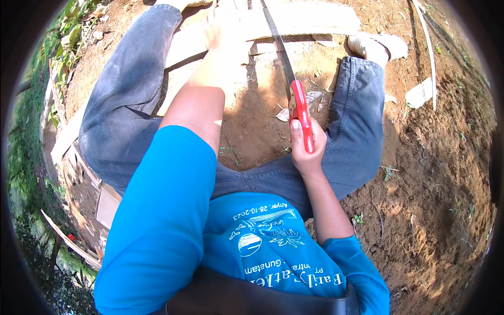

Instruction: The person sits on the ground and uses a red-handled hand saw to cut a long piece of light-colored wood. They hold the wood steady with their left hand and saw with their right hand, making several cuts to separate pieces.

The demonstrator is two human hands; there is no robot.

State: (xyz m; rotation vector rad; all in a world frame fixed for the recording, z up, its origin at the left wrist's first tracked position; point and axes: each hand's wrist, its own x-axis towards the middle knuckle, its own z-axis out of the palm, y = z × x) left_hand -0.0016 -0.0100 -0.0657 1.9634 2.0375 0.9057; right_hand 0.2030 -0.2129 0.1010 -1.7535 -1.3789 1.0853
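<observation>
One left hand: lay open on pale, flat wooden board
Right hand: gripped red-handled, metal-bladed saw
Blade: probably needed straight strokes, clear of left hand

Handle: plastic by its look — smooth, glossy
Blade: smooth metal
Board: wood, finish washed out by glare
Shirt: matt, smooth cloth
Trousers: matt cloth — dusty
Soil: rough, matt
Leaf: dry, papery
</observation>
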